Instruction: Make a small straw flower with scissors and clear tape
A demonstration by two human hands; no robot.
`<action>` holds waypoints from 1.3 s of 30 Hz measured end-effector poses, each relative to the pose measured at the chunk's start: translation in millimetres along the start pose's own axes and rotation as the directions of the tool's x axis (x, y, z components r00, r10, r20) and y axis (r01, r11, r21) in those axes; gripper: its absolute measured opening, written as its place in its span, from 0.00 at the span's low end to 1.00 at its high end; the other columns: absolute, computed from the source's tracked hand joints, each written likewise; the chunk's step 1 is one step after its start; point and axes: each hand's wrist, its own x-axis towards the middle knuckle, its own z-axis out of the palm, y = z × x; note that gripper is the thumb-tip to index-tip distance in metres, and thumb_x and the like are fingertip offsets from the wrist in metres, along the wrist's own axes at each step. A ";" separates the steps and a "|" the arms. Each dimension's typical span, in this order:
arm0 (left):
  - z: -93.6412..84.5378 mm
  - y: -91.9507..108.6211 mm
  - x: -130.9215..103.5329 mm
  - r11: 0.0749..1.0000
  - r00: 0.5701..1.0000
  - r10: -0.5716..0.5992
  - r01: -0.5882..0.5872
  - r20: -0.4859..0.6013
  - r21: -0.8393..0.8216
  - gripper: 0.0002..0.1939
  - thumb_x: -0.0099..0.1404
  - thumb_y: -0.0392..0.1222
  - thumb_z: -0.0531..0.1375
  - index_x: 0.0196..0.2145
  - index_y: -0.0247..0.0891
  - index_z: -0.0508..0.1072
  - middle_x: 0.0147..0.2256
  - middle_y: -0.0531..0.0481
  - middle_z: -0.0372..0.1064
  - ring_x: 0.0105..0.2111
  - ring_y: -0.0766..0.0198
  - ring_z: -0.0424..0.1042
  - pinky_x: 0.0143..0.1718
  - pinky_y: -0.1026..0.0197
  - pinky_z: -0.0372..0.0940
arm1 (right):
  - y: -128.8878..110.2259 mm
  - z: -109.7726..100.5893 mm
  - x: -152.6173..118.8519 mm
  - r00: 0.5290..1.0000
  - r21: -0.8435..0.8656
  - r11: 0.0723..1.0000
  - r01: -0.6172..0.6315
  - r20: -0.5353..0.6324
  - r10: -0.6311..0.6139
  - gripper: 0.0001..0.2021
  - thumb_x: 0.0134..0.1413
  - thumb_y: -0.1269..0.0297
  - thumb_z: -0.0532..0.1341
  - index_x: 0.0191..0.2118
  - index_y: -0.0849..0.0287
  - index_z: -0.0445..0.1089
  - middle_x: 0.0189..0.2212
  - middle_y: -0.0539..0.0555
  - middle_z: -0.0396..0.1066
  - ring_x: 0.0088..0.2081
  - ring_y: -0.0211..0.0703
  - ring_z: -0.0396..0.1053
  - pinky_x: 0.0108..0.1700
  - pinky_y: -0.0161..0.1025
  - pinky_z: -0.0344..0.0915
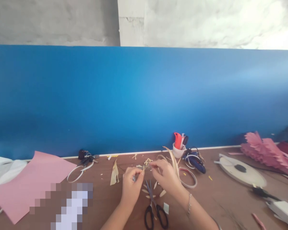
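Note:
My left hand point(133, 182) is closed in a pinch on a small pale strip point(144, 168), which looks like dried husk or straw. Close to its right, my right hand point(165, 172) is also pinched at the fingertips, near the far end of that strip. What sits between the right fingertips is too small to make out. Below and between the hands lie black-handled scissors point(150, 198), blades apart and pointing away from me. Several pale petal-shaped pieces point(162, 193) lie around the blades. A dry husk piece point(114, 174) lies left of my left hand.
A white cup point(179, 151) with a red-handled tool stands against the blue partition point(134, 95). Nearby are a tape ring point(193, 182) and a dark blue object point(197, 163). Pink paper point(36, 179) lies left; a white reel point(242, 172), pink ruffles point(266, 151) and a white device point(284, 210) lie right.

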 end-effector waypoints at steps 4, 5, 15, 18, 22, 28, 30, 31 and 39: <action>1.4 -2.4 2.3 0.984 0.995 -0.090 0.095 0.038 -0.149 0.10 0.58 0.44 0.58 0.23 0.37 0.74 0.24 0.51 0.69 0.28 0.61 0.68 0.32 0.60 0.63 | -8.6 3.0 -2.5 0.988 0.226 0.963 -0.150 0.056 0.141 0.12 0.47 0.69 0.57 0.37 0.58 0.74 0.36 0.55 0.75 0.39 0.46 0.71 0.43 0.42 0.65; 1.8 -2.6 2.2 0.980 0.994 -0.098 0.105 0.050 -0.169 0.11 0.58 0.45 0.58 0.23 0.37 0.74 0.24 0.51 0.69 0.27 0.62 0.68 0.31 0.61 0.63 | -10.5 3.1 -2.7 0.985 0.259 0.951 -0.168 0.070 0.155 0.11 0.46 0.68 0.58 0.36 0.58 0.74 0.35 0.54 0.75 0.38 0.46 0.71 0.43 0.42 0.65; 3.6 -1.7 1.3 0.965 0.989 -0.114 0.132 0.094 -0.225 0.08 0.56 0.42 0.59 0.24 0.38 0.76 0.25 0.51 0.71 0.29 0.61 0.68 0.34 0.60 0.63 | -18.0 0.9 -1.7 0.984 0.275 0.946 -0.172 0.090 0.152 0.06 0.48 0.66 0.56 0.25 0.59 0.69 0.24 0.51 0.71 0.31 0.42 0.67 0.35 0.36 0.61; 3.9 -0.8 1.3 0.965 0.988 -0.125 0.143 0.095 -0.219 0.09 0.56 0.43 0.59 0.24 0.38 0.75 0.25 0.50 0.71 0.29 0.61 0.68 0.34 0.60 0.63 | -17.1 1.1 -1.6 0.987 0.288 0.945 -0.157 0.085 0.138 0.06 0.47 0.66 0.56 0.25 0.59 0.69 0.24 0.50 0.70 0.30 0.41 0.66 0.35 0.36 0.60; 4.5 -0.9 1.4 0.964 0.985 -0.143 0.161 0.100 -0.213 0.09 0.56 0.43 0.59 0.23 0.38 0.75 0.25 0.50 0.71 0.29 0.61 0.68 0.34 0.61 0.63 | -15.6 1.6 -1.3 0.984 0.292 0.942 -0.163 0.112 0.136 0.07 0.48 0.66 0.56 0.24 0.59 0.68 0.23 0.50 0.69 0.29 0.40 0.65 0.34 0.35 0.60; 4.5 -1.8 1.8 0.967 0.982 -0.170 0.183 0.087 -0.180 0.08 0.55 0.43 0.59 0.24 0.38 0.76 0.25 0.50 0.71 0.29 0.60 0.68 0.34 0.60 0.63 | -6.7 3.2 0.6 0.985 0.274 0.947 -0.168 0.082 0.151 0.06 0.49 0.66 0.56 0.25 0.59 0.68 0.24 0.50 0.70 0.30 0.41 0.66 0.33 0.35 0.60; 4.3 -2.1 1.9 0.964 0.977 -0.192 0.206 0.094 -0.168 0.10 0.56 0.44 0.58 0.24 0.38 0.76 0.24 0.50 0.71 0.29 0.60 0.68 0.34 0.59 0.62 | -0.9 2.9 1.8 0.981 0.238 0.953 -0.190 0.085 0.175 0.07 0.49 0.66 0.55 0.26 0.59 0.68 0.24 0.51 0.71 0.29 0.41 0.66 0.32 0.34 0.60; 4.3 -2.5 2.0 0.962 0.974 -0.204 0.218 0.097 -0.165 0.10 0.56 0.45 0.58 0.24 0.37 0.75 0.24 0.50 0.71 0.29 0.60 0.68 0.34 0.59 0.62 | 2.5 2.4 2.3 0.976 0.191 0.959 -0.210 0.093 0.196 0.07 0.50 0.66 0.55 0.27 0.59 0.69 0.25 0.51 0.71 0.28 0.41 0.66 0.31 0.34 0.60; 5.6 -9.3 1.6 0.954 0.963 -0.254 0.265 0.089 -0.141 0.12 0.56 0.48 0.58 0.25 0.37 0.76 0.25 0.49 0.70 0.29 0.60 0.68 0.34 0.60 0.62 | 25.2 0.2 -0.6 0.956 -0.562 0.822 -0.087 0.184 0.227 0.11 0.46 0.77 0.53 0.31 0.62 0.72 0.35 0.61 0.72 0.42 0.52 0.66 0.40 0.41 0.55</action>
